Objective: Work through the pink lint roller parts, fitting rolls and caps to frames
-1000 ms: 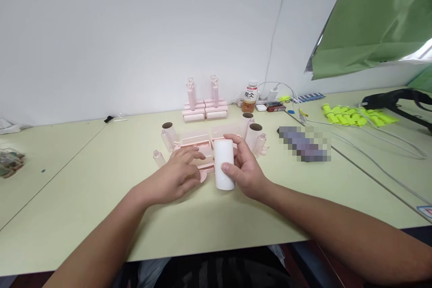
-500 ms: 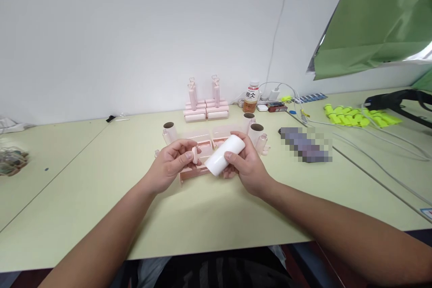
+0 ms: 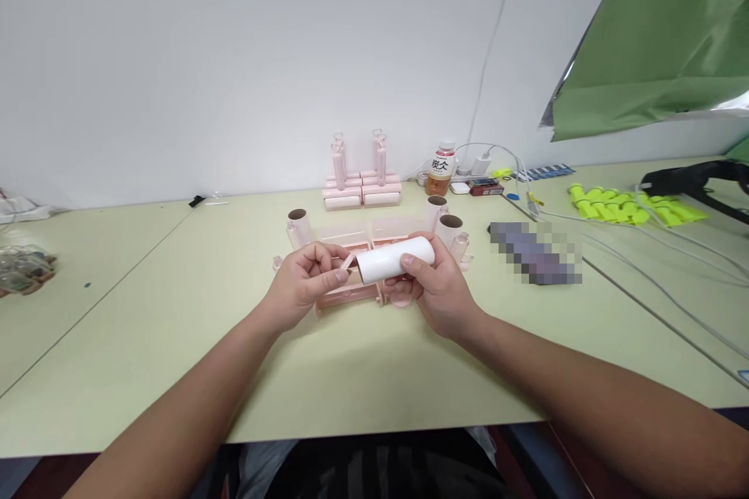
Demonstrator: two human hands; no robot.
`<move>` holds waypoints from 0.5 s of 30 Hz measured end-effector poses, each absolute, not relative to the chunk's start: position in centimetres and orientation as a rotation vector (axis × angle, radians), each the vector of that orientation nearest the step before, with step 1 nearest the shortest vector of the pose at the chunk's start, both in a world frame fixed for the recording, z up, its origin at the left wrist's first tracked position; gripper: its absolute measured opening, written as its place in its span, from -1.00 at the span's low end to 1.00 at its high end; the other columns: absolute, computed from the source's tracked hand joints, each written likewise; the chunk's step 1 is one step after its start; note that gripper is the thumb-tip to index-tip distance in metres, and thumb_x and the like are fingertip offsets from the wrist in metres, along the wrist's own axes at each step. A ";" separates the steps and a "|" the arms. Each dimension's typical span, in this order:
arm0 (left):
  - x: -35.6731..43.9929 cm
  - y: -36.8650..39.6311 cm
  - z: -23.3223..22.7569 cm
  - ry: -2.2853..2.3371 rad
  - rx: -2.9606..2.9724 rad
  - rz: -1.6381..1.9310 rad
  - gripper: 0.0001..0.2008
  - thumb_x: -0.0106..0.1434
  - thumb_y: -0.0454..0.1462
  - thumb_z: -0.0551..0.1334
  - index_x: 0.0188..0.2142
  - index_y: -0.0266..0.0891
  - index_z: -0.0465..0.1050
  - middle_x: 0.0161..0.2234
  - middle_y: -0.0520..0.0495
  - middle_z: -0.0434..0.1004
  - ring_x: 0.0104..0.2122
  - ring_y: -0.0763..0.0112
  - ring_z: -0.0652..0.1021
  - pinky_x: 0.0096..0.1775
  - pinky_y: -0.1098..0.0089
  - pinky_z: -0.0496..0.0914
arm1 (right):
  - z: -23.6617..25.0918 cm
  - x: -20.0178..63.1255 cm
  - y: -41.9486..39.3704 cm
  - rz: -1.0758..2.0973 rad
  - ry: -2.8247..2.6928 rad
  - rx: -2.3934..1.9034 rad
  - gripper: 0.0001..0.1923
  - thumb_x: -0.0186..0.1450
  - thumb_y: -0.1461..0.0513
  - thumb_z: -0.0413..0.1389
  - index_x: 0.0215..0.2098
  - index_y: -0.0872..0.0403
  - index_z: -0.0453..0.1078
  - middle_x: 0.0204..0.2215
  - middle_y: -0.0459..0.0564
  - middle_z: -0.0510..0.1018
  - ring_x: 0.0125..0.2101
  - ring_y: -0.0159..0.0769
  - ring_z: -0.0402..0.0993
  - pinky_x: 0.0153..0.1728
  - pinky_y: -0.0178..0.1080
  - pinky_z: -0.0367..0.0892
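Observation:
My right hand [image 3: 436, 281] is closed round a white paper roll [image 3: 395, 260], which lies almost level with its open end facing left. Between the thumb and fingers of my left hand [image 3: 307, 281] is a small pink end cap [image 3: 349, 260], tilted at the roll's left end; I cannot tell whether the two touch. Under and behind my hands lie open pink plastic cases [image 3: 348, 296], partly hidden. More upright rolls with brown cores stand on both sides: one roll [image 3: 299, 228] at the left, and a roll [image 3: 449, 232] at the right beside a clear pink handle piece [image 3: 459, 246].
Assembled pink roller sets [image 3: 363, 191] stand by the wall, near a drink bottle [image 3: 441, 169]. To the right lie a blurred-out flat object [image 3: 532, 253], white cables [image 3: 591, 214] and several bright yellow pieces [image 3: 620, 204]. A clear bag [image 3: 26, 269] sits at the far left.
The roll has turned from a slant to nearly level, its open end now toward my left hand. My left hand has brought the pink cap up to that end.

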State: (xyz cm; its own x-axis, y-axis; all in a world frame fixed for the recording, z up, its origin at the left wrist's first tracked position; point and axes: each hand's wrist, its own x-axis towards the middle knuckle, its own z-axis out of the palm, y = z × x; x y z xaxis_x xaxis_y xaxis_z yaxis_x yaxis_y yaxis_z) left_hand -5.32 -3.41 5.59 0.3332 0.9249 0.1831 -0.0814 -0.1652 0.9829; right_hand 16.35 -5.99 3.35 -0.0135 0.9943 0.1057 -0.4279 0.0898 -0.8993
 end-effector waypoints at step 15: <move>-4.7 -3.5 5.4 0.711 1.443 1.203 -0.70 0.03 -0.24 0.46 -0.41 -0.23 0.34 -0.22 -0.05 0.46 -0.19 0.37 0.46 -0.17 0.36 0.39 | 3.5 16.0 -6.3 1.505 -0.970 -0.788 -0.51 0.11 0.06 0.34 -0.19 -0.01 0.16 -0.35 -0.10 0.57 -0.46 -0.26 0.61 -0.37 -0.15 0.54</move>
State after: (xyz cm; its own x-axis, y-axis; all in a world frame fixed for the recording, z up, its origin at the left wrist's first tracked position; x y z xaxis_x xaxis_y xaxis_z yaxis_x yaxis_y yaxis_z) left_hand -4.74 -3.53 5.37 0.3111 0.9045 0.2917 -0.1805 -0.2451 0.9526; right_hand 16.00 -6.30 3.50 -0.1525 0.9878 0.0327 -0.4380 -0.0379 -0.8982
